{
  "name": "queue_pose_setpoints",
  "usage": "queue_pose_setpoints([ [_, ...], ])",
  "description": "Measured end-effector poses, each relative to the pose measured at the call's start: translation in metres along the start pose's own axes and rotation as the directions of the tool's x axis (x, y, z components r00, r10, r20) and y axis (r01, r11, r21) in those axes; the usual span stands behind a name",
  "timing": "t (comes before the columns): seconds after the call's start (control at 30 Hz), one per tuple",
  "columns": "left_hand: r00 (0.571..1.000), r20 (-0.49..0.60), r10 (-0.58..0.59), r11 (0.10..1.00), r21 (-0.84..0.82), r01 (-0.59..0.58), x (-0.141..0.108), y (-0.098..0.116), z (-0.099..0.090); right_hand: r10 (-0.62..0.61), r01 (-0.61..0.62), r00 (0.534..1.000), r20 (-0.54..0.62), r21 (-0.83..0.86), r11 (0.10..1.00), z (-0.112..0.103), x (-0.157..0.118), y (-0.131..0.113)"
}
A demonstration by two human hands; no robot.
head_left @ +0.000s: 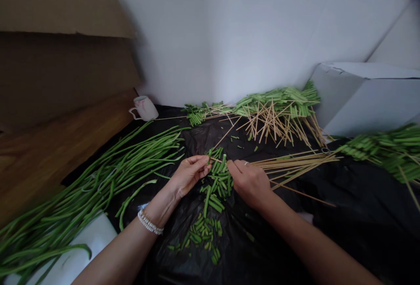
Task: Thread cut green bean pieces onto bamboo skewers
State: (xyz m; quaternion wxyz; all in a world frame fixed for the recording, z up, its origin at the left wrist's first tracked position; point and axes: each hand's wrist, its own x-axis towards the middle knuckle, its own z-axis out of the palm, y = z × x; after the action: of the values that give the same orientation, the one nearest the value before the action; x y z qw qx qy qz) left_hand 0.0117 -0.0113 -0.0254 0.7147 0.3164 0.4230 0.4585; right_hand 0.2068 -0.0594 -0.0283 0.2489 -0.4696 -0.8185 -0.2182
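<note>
My left hand (193, 173), with white beads at the wrist, pinches a short green bean piece (210, 153) at its fingertips. A thin wooden skewer runs from there to my right hand (251, 183), whose curled fingers grip it. Between and below both hands lies a pile of cut bean pieces (215, 202) on black plastic sheeting (262, 241). Loose wooden skewers (295, 164) fan out to the right, partly behind my right hand.
Long green beans (108, 184) spread across the left over a white board (95, 241). A mug (145, 108) stands at the back left. Skewered bean pieces (278, 101) are heaped at the back, with more (387, 147) at right. Cardboard (65, 75) and a white box (370, 96) flank the area.
</note>
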Motion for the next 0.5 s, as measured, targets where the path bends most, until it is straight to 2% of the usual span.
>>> queue_pose_setpoints([
  [0.33,1.000,0.016,0.005,1.000,0.022,-0.005,-0.0010,0.0000,-0.0003,0.003,-0.003,1.000,0.005,0.017,1.000,-0.0006,0.0009,-0.0013],
  [0.5,1.000,0.017,0.005,0.998,0.055,-0.006,-0.0045,-0.0030,0.0063,0.002,-0.002,1.000,0.013,0.030,1.000,0.0000,0.0014,-0.0024],
])
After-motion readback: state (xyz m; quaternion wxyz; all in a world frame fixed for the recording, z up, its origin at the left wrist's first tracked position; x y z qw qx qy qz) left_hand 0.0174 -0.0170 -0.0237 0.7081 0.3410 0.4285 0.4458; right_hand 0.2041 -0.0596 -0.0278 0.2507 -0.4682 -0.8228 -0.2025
